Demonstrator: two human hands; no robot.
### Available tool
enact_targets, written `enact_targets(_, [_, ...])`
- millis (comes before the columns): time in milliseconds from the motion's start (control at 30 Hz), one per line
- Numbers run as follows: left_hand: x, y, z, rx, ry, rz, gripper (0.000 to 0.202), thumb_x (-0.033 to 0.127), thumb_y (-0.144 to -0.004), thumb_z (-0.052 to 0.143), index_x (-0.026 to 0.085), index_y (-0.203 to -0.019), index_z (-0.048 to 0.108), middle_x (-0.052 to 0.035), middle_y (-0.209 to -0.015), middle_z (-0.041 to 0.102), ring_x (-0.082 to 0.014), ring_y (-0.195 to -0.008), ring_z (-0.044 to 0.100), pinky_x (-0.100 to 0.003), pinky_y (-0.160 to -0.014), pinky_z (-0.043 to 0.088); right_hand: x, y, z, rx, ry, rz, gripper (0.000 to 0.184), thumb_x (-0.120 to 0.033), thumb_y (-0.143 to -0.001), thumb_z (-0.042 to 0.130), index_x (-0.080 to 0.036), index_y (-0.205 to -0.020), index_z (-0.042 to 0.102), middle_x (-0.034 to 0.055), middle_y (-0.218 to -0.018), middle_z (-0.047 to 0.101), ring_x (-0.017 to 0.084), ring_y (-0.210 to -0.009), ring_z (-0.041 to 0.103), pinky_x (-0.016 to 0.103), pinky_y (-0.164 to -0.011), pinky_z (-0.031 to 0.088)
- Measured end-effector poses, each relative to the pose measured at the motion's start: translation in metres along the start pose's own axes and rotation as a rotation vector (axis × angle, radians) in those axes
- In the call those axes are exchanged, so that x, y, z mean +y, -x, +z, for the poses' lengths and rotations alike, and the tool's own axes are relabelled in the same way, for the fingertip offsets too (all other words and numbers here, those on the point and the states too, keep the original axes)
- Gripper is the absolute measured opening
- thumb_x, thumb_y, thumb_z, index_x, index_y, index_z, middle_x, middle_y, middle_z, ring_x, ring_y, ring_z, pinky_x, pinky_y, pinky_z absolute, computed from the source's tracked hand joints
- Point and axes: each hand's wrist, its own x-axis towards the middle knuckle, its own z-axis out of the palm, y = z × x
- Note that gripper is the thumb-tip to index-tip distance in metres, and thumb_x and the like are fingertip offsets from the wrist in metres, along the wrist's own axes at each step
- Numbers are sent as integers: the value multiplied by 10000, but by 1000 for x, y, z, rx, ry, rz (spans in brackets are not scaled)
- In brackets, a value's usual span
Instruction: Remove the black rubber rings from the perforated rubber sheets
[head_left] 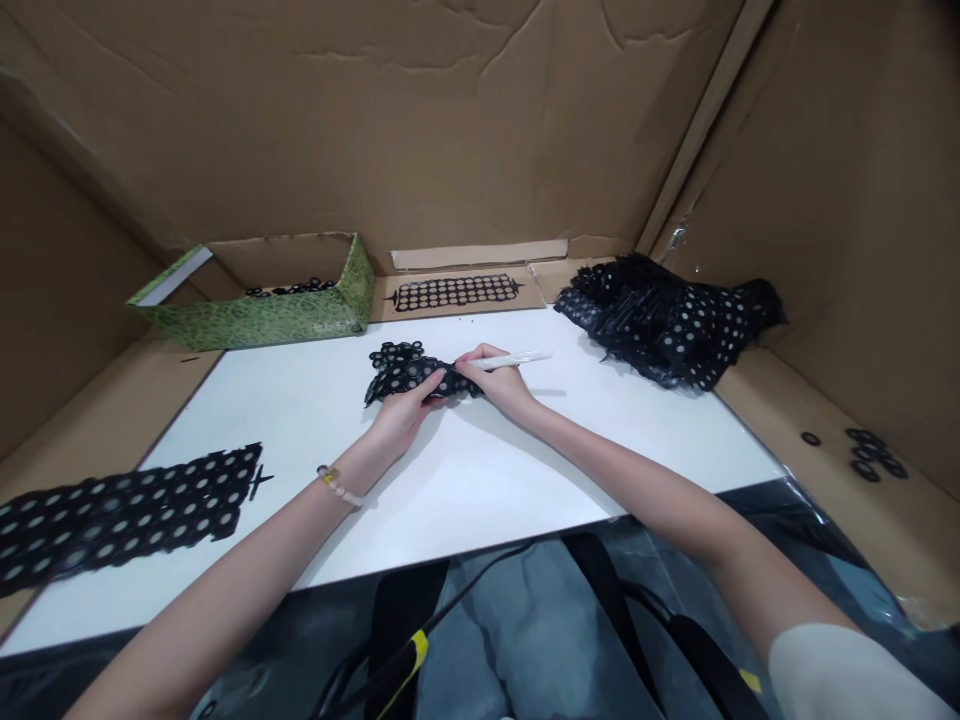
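white counter [555, 465], cardboard wall [450, 150] behind.
left hand [403, 415]: grip pinching black dotted sheet [394, 380]; right hand [501, 380]: grip on white pen [517, 359], tip at the sheet.

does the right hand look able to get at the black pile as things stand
Probably yes: nothing seems to stand between the right hand and the black pile, which lies farther out on that side. The hand holds a white pen-like tool, though, so grabbing may be awkward.

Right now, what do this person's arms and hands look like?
The left hand and right hand are gloveless. A bracelet of pale, yellow and dark beads circles the left wrist. An off-white fabric sleeve shows on the right arm.
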Motion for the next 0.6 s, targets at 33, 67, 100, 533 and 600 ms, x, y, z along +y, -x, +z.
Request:
enact_targets(33, [0, 0, 0, -8, -1, -13, 131, 127, -696, 808, 118, -808, 741, -96, -983, 757, -197, -922, 679, -289, -765, 571, 0, 0, 0, -4, 6, -7, 202, -422, -767, 654, -226, -736, 615, -13, -789, 682, 167, -783, 610, 296, -764, 468])
enact_targets(67, [0, 0, 0, -15, -1, -22, 119, 127, -699, 807, 116, -798, 742, -96, -964, 757, -191, -901, 677, -283, -750, 567, 0, 1, 0, -6, 14, -16, 195, -412, -773, 646, -226, -729, 607, -13, -793, 681, 167, -790, 612, 299, -775, 469])
enact_targets(100, [0, 0, 0, -18, -1, -27, 110, 125, -697, 809, 114, -784, 742, -95, -943, 757, -187, -882, 676, -281, -740, 564, 0, 2, 1, -7, 26, -28, 189, -402, -778, 637, -226, -723, 596, -12, -799, 681, 167, -801, 614, 301, -789, 470])
enact_targets(533, [-1, -6, -3, -17, 28, -75, 46, 82, -725, 776, 111, -720, 741, -98, -860, 747, -171, -793, 652, -273, -701, 541, -6, 10, 7, 50, 198, -100, 206, -426, -836, 589, -242, -745, 592, -13, -827, 689, 183, -836, 620, 323, -833, 452])
enact_targets(600, [0, -5, -3, -27, 21, -76, 40, 91, -728, 779, 107, -728, 742, -100, -864, 747, -169, -790, 649, -269, -689, 538, -7, 10, 7, 40, 208, -100, 203, -427, -839, 586, -243, -753, 592, -9, -837, 692, 187, -853, 620, 327, -842, 450])
